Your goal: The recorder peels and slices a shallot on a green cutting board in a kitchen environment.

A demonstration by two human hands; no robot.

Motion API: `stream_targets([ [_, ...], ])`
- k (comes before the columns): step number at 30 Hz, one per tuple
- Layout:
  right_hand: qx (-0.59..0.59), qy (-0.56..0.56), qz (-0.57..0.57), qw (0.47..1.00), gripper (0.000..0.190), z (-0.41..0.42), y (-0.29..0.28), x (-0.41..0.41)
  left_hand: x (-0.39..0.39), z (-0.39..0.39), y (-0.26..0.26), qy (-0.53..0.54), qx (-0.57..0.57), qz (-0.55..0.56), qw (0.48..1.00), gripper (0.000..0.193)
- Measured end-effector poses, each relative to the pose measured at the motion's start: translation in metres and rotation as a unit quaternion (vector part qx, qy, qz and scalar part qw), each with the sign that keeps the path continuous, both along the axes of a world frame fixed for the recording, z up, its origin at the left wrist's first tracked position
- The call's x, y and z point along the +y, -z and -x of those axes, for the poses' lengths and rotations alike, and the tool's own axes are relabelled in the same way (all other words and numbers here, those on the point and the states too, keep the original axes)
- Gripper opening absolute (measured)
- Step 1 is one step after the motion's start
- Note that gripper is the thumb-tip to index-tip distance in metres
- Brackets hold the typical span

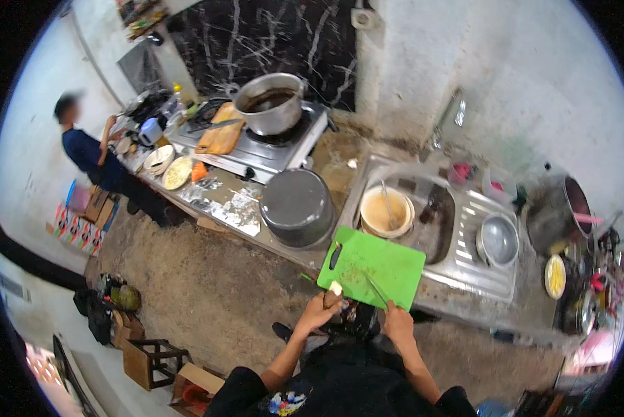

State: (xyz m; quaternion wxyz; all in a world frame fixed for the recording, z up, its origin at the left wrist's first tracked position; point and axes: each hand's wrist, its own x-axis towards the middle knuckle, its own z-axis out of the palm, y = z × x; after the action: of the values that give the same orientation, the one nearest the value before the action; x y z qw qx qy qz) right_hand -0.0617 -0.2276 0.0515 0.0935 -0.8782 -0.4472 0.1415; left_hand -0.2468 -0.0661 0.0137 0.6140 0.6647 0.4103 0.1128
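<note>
My left hand (317, 314) is closed around a brown root vegetable (333, 296) whose upper end shows pale flesh, just off the lower left of a green cutting board (390, 258). In my right hand (398, 322) is a knife (376, 290), its blade pointing up and left over the board. Small brown bits lie on the board, which rests across the front rim of the sink. Behind the board, a cream bowl (382, 208) in the basin holds cloudy liquid and a long-handled utensil.
An upturned dark pot (296, 206) stands left of the board. Further left, a gas stove (270, 156) carries a large pot (270, 107) and a wooden board (220, 133). A metal bowl (498, 241) sits on the drainboard. A person (95, 151) stands at the counter's far left.
</note>
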Motion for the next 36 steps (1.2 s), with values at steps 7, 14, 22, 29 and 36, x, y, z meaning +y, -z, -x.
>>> stream_targets([
  [7, 0.076, 0.021, 0.007, 0.997, 0.017, 0.042, -0.034, -0.027, 0.023, -0.005, -0.005, 0.078, -0.015, 0.038, 0.996, 0.056],
  [14, 0.063, 0.040, -0.033, 0.997, 0.020, -0.006, -0.027, -0.024, 0.009, -0.010, -0.017, 0.044, 0.012, 0.154, 0.987, 0.046],
  [22, 0.129, 0.064, -0.016, 0.989, 0.026, -0.004, -0.017, -0.006, -0.001, -0.017, -0.025, -0.032, -0.109, 0.168, 0.979, 0.036],
  [29, 0.213, 0.090, -0.011, 0.973, 0.025, 0.007, 0.008, -0.014, 0.015, -0.017, -0.034, 0.014, -0.114, 0.175, 0.978, 0.037],
  [36, 0.239, 0.136, 0.084, 0.958, 0.035, -0.015, 0.017, -0.014, 0.012, -0.040, -0.036, -0.037, -0.129, 0.295, 0.946, 0.040],
])
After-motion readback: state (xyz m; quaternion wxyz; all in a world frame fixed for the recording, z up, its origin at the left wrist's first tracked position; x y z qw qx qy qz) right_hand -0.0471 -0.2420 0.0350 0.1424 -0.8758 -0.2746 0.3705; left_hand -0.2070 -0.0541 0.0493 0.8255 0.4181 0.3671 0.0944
